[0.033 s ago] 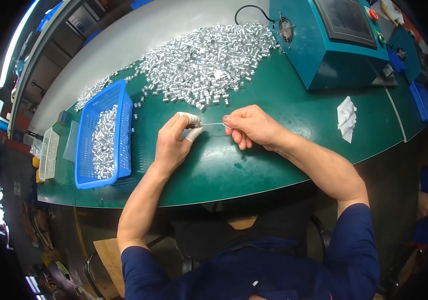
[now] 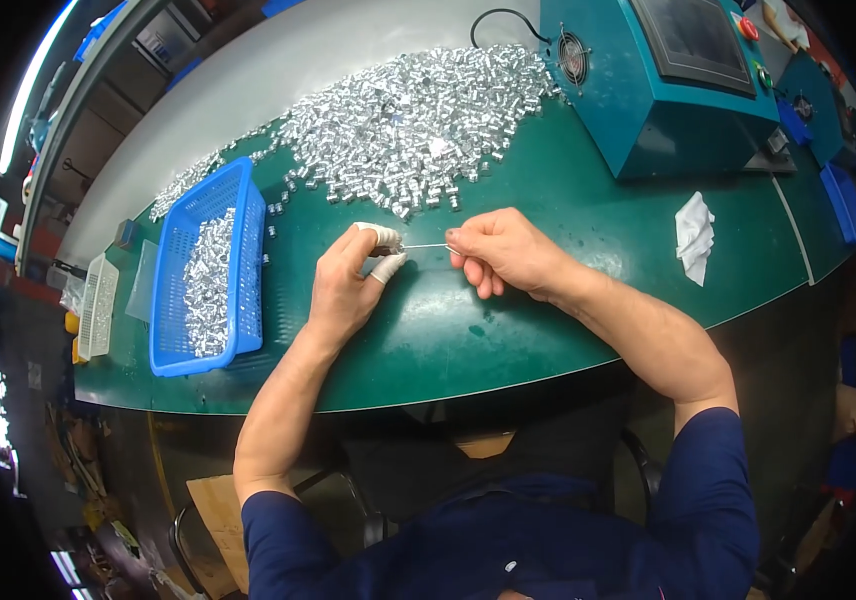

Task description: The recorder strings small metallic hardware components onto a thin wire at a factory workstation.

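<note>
Thin wire [image 2: 426, 246] spans between both hands, just above the green mat [image 2: 568, 240]. Left hand [image 2: 346, 285]: taped fingertips [image 2: 380, 236] pinch one end, possibly with a small metal part on it; too small to tell. Right hand [image 2: 504, 252]: thumb and forefinger pressed together on the other end, other fingers curled under. The wire looks light, springy and slippery, easy to kink, so best gripped close to the ends and kept taut. Pile of small shiny sleeves [image 2: 408, 125] lies just beyond the fingers. Blue basket [image 2: 248, 260] with more sleeves sits left of the left hand. White rag [image 2: 694, 234] right of the right hand, teal machine [image 2: 663, 85] beyond it.
</note>
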{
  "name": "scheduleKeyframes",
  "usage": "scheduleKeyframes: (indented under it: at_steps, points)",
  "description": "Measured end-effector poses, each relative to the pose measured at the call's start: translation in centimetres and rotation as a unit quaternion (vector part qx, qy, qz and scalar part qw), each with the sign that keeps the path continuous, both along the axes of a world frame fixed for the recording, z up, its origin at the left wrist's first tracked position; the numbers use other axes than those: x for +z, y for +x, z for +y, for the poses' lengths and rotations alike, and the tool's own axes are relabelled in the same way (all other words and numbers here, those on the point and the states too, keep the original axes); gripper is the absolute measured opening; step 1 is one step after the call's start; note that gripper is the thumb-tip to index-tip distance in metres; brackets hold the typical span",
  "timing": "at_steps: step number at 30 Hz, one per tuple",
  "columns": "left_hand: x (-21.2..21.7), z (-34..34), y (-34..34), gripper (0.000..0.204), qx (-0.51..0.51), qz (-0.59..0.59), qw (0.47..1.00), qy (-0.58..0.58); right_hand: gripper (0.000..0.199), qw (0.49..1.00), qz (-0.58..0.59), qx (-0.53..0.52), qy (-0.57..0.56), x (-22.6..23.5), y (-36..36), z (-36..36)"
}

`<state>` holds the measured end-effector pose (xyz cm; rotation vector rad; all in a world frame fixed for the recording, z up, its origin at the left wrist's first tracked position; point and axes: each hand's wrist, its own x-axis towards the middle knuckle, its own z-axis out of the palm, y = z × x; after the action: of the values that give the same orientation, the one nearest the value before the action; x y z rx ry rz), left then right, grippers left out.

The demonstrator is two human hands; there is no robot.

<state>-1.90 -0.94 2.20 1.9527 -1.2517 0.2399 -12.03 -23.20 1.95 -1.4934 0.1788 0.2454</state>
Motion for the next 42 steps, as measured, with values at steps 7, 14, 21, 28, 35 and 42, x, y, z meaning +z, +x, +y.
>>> scheduleKeyframes:
  at_steps: [7,14,21,28,35,42]
  points:
    - [-0.2,0.6,0.2,0.020,0.020,0.163,0.986,0.014,0.017,0.794,-0.495,-0.080,-0.343,-0.9,0.1,0.0]
    - [-0.2,1.3,0.6,0.015,0.013,0.381,0.924,-0.026,0.020,0.729,-0.522,-0.070,-0.438,0.1,-0.5,0.1]
    - [0.3,1.6,0.6,0.015,-0.025,0.439,0.898,-0.027,0.014,0.689,-0.531,-0.061,-0.489,0.3,-0.6,-0.4]
    - [-0.4,1.6,0.6,0.017,-0.020,0.248,0.968,-0.036,0.012,0.794,-0.444,-0.040,-0.413,-0.7,-0.5,0.2]
    - [0.7,0.5,0.7,0.016,-0.007,-0.082,0.997,0.002,0.036,0.996,-0.003,0.000,0.087,-0.3,0.0,0.8]
    - [0.5,3.2,5.0,0.016,0.127,-0.076,0.987,-0.058,0.018,0.736,-0.502,-0.158,-0.426,0.4,-0.3,-1.9]
